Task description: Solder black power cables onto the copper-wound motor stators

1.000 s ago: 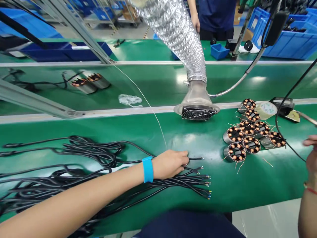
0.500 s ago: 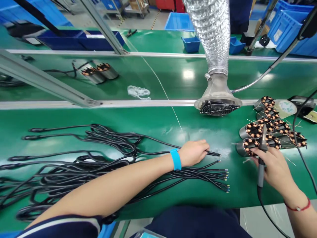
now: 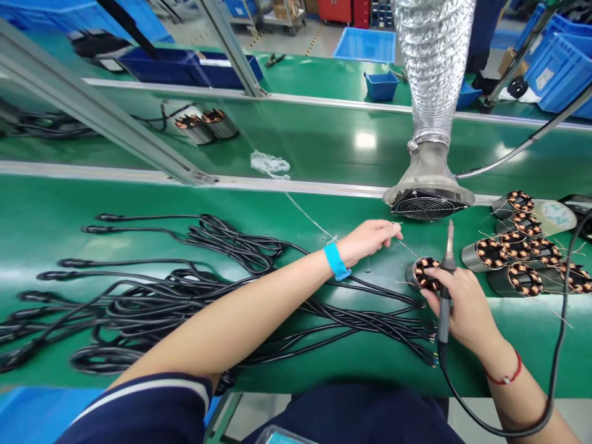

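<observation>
Your right hand point(image 3: 467, 311), right of centre, is closed around the grey handle of a soldering iron point(image 3: 444, 316), its tip pointing up the frame, while the thumb and a finger touch the copper-wound stator point(image 3: 417, 271) just left of it. Your left hand point(image 3: 370, 239), near centre, has its fingertips drawn close together by a fine copper lead point(image 3: 407, 248) of that stator; whether they grip it cannot be told. A thin pale strand point(image 3: 309, 217) runs down toward your left wrist from the upper left. The iron's upright shaft stands before the stator's right side, and its black cord point(image 3: 559, 351) loops across your right forearm at lower right. Coiled black cables point(image 3: 152, 308) fill the left and lower centre, passing under your left forearm, their bared ends below the stator. More stators point(image 3: 525, 280) cluster at right. Directly above your hands hangs a fan point(image 3: 428, 205) in a hood on a silver hose point(image 3: 435, 74). A metal post point(image 3: 106, 111) slants across the upper left; crumpled plastic film point(image 3: 269, 163) lies at upper centre.
</observation>
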Action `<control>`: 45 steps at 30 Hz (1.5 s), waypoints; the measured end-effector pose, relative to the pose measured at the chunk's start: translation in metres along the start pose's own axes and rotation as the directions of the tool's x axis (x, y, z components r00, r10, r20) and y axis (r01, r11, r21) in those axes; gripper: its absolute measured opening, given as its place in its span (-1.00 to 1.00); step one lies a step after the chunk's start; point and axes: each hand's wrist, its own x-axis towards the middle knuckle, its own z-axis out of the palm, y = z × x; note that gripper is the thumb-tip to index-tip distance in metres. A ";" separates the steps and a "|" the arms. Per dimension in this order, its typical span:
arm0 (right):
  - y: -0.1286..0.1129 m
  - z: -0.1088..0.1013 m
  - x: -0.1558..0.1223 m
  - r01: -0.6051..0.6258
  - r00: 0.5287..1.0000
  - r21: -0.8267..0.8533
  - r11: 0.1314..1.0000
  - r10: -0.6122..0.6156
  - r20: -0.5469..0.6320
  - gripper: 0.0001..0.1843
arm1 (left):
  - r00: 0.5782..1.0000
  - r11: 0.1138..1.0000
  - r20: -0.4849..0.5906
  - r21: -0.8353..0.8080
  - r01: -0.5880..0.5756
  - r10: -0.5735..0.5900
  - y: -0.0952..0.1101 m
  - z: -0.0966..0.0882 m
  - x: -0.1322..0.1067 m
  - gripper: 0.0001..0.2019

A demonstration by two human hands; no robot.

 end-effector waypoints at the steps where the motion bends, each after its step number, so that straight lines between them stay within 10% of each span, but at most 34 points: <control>1: 0.001 -0.002 0.000 -0.030 0.999 0.044 0.999 0.031 -0.013 -0.71 | 0.999 1.000 0.050 0.023 -0.010 0.009 0.000 0.001 0.001 -0.76; 9: 0.004 0.017 -0.003 -0.168 0.986 0.263 0.950 0.167 0.027 -0.53 | 0.910 0.964 0.410 -0.217 0.156 -0.055 -0.013 0.008 0.001 -0.83; 29: 0.012 0.041 -0.006 -0.117 0.969 0.316 0.941 0.178 -0.172 -0.41 | 0.914 0.993 0.405 -0.098 0.065 -0.020 -0.023 0.006 -0.010 -0.64; 35: 0.010 0.043 -0.007 -0.125 0.965 0.301 0.945 0.186 -0.182 -0.41 | 0.818 0.960 0.575 0.239 -0.145 -0.020 -0.022 -0.003 -0.016 -0.84; 41: 0.015 0.038 -0.002 -0.048 0.983 0.249 0.967 0.090 -0.159 -0.45 | 0.726 0.992 0.684 0.034 -0.118 0.063 -0.024 0.007 -0.015 -0.77; 45: 0.026 0.029 -0.001 -0.027 0.986 0.156 0.987 0.052 -0.159 -0.48 | 0.825 0.901 0.566 0.353 -0.251 0.008 -0.028 0.014 -0.019 -0.78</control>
